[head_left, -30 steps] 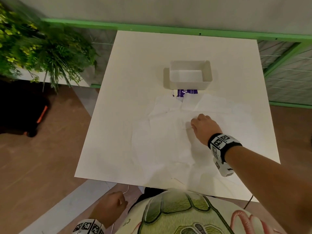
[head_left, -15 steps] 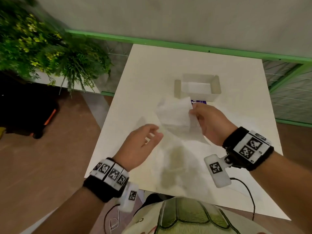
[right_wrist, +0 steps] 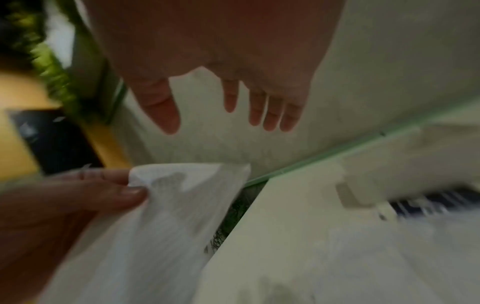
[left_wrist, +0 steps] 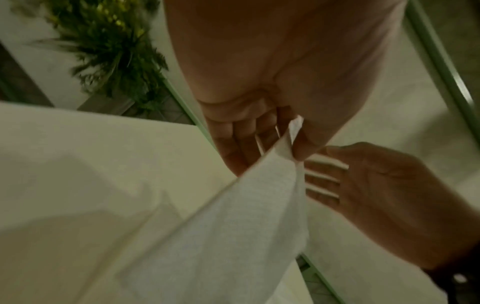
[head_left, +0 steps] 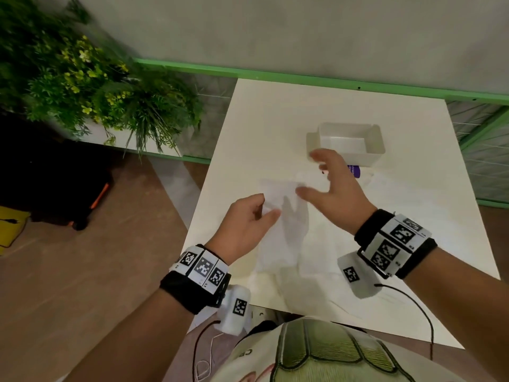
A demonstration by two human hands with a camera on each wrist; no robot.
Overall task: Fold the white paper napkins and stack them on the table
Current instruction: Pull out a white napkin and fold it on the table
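One napkin [head_left: 278, 216] lifted | left hand [head_left: 245, 230] pinches its corner | right hand [head_left: 330, 188] spread, holding nothing | one tray [head_left: 349, 143]

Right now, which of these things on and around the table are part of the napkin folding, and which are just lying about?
Part of the job:
- white paper napkin, pinched by the left hand
- right hand, open beside it
- loose napkins on the table

Lying about:
- white tray
- purple packet
- green plants
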